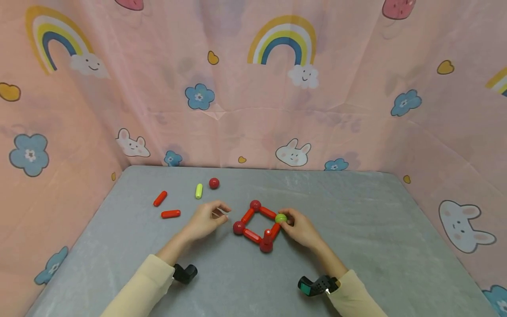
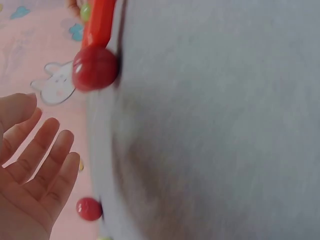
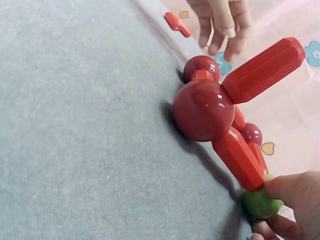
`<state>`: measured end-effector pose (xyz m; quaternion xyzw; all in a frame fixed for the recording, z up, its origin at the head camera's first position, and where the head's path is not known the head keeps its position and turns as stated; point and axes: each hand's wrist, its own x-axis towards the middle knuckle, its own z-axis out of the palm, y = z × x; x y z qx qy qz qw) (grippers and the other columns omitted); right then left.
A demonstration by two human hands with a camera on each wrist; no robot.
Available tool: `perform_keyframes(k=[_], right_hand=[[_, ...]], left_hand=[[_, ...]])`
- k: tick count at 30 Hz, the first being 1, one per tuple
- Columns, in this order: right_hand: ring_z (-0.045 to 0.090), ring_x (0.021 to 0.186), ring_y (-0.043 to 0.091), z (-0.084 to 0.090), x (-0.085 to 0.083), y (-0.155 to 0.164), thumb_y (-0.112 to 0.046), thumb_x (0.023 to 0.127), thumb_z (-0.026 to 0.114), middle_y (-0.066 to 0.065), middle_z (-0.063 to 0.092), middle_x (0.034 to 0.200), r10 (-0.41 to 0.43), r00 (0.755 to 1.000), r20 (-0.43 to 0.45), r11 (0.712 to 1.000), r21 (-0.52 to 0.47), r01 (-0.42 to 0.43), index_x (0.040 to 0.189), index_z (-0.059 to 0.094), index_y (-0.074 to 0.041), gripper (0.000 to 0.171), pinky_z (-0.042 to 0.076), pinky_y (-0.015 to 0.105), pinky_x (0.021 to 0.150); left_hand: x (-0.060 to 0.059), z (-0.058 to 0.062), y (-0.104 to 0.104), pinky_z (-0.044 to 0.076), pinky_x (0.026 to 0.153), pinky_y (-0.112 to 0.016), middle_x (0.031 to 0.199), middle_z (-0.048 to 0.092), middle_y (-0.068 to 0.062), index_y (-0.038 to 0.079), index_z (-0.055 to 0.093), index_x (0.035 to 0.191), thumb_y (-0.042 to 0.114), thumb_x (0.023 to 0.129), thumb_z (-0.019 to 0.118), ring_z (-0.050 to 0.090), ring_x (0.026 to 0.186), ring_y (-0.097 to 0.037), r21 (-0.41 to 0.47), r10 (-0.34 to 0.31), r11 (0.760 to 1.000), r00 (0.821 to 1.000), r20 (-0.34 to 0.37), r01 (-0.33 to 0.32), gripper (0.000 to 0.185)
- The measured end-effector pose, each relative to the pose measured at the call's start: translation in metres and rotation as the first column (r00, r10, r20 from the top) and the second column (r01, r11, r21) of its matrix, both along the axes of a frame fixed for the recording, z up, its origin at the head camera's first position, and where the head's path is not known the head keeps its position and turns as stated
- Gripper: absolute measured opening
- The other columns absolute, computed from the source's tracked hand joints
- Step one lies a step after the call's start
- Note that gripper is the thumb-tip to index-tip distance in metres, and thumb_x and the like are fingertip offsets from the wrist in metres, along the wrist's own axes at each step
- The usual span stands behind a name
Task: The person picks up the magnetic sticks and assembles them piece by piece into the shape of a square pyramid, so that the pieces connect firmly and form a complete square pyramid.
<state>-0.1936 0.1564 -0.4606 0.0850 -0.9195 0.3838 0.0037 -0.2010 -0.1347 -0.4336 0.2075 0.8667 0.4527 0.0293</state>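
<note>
**Green ball pinched at the corner of a red square**

Head view: on the grey tabletop (image 1: 356, 220), the green ball (image 1: 281, 218) is pinched by the right hand (image 1: 302, 229) at the red square (image 1: 257, 226).

Left wrist view: the left hand (image 2: 30, 170) is seen with fingers (image 2: 47, 145) relaxed, holding nothing.

Right wrist view: the green ball (image 3: 260, 202) is gripped by curled fingers (image 3: 295, 187).

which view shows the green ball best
The right wrist view: the green ball is close, pinched by the right hand. The head view shows it small; the left wrist view catches only a sliver.
</note>
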Motion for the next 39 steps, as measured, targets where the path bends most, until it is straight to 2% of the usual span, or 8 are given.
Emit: perform_keyframes(k=[9, 16, 21, 23, 27, 31, 35, 39], right_hand=[[0.058, 0.087, 0.019, -0.001, 0.001, 0.001, -0.008, 0.084, 0.064, 0.011, 0.062, 0.11, 0.002, 1.0, -0.008, 1.0, -0.013, -0.002, 0.112, 0.06, -0.005, 0.028, 0.048, 0.035, 0.076], [0.058, 0.087, 0.018, -0.003, 0.001, 0.003, -0.009, 0.085, 0.064, 0.011, 0.062, 0.111, -0.001, 1.0, -0.007, 1.0, -0.016, 0.001, 0.112, 0.06, -0.006, 0.028, 0.048, 0.035, 0.077], [0.058, 0.086, 0.018, -0.003, 0.002, 0.002, -0.009, 0.084, 0.065, 0.011, 0.062, 0.111, -0.004, 1.0, -0.011, 1.0, -0.01, 0.004, 0.112, 0.06, -0.006, 0.028, 0.048, 0.035, 0.077], [0.058, 0.086, 0.018, -0.002, 0.002, 0.002, -0.009, 0.084, 0.064, 0.011, 0.062, 0.111, -0.003, 1.0, -0.012, 1.0, -0.009, 0.003, 0.112, 0.06, -0.006, 0.028, 0.048, 0.036, 0.077], [0.059, 0.087, 0.018, -0.002, 0.002, 0.002, -0.01, 0.085, 0.064, 0.011, 0.062, 0.111, -0.002, 1.0, -0.01, 1.0, -0.008, 0.002, 0.112, 0.06, -0.006, 0.028, 0.048, 0.036, 0.077], [0.058, 0.086, 0.018, -0.002, 0.002, 0.002, -0.01, 0.085, 0.064, 0.011, 0.062, 0.111, -0.005, 1.0, -0.009, 1.0, -0.005, 0.005, 0.111, 0.06, -0.006, 0.027, 0.048, 0.035, 0.077], [0.057, 0.086, 0.017, -0.002, 0.002, 0.001, -0.01, 0.084, 0.064, 0.01, 0.063, 0.11, -0.005, 1.0, -0.009, 1.0, -0.006, 0.004, 0.111, 0.06, -0.006, 0.027, 0.048, 0.035, 0.077], [0.057, 0.085, 0.017, -0.002, 0.002, 0.001, -0.009, 0.084, 0.064, 0.01, 0.063, 0.109, 0.0, 1.0, -0.015, 1.0, -0.008, 0.0, 0.111, 0.06, -0.006, 0.027, 0.047, 0.035, 0.077]], left_hand=[[0.0, 0.018, -0.033, 0.051, 0.078, -0.036, 0.102, 0.065, -0.011, 0.007, 0.064, 0.103, 0.011, 0.085, 0.064, 0.062, 0.089, -0.02, -0.02, 0.171, 0.985, 0.985, -0.023, -0.171, 0.018], [0.0, 0.024, -0.058, 0.05, 0.082, -0.041, 0.105, 0.064, -0.013, 0.005, 0.063, 0.106, 0.012, 0.085, 0.065, 0.06, 0.094, -0.025, -0.013, 0.261, 0.965, 0.965, -0.036, -0.262, 0.022], [-0.002, 0.018, -0.078, 0.048, 0.085, -0.043, 0.106, 0.065, -0.014, 0.003, 0.064, 0.105, 0.01, 0.082, 0.067, 0.06, 0.098, -0.026, 0.014, 0.316, 0.949, 0.944, -0.096, -0.316, 0.024], [-0.003, 0.013, -0.087, 0.047, 0.087, -0.044, 0.107, 0.064, -0.015, 0.004, 0.065, 0.106, 0.01, 0.082, 0.067, 0.059, 0.099, -0.027, 0.028, 0.338, 0.941, 0.936, -0.099, -0.337, 0.025], [-0.004, 0.005, -0.104, 0.045, 0.09, -0.046, 0.111, 0.062, -0.016, 0.002, 0.063, 0.11, 0.012, 0.083, 0.066, 0.057, 0.103, -0.03, 0.041, 0.377, 0.926, 0.925, -0.048, -0.375, 0.028], [-0.003, -0.004, -0.117, 0.044, 0.09, -0.046, 0.115, 0.059, -0.017, 0.005, 0.062, 0.114, 0.019, 0.085, 0.066, 0.054, 0.105, -0.031, 0.0, 0.405, 0.914, 0.914, 0.015, -0.405, 0.033], [-0.003, -0.01, -0.125, 0.047, 0.085, -0.041, 0.118, 0.059, -0.016, 0.006, 0.062, 0.116, 0.023, 0.084, 0.067, 0.057, 0.105, -0.031, -0.051, 0.406, 0.914, 0.913, 0.046, -0.404, 0.037], [-0.004, -0.015, -0.127, 0.048, 0.074, -0.025, 0.108, 0.065, -0.016, 0.005, 0.064, 0.112, 0.02, 0.081, 0.071, 0.062, 0.096, -0.026, -0.079, 0.384, 0.921, 0.923, 0.027, -0.381, 0.035]])
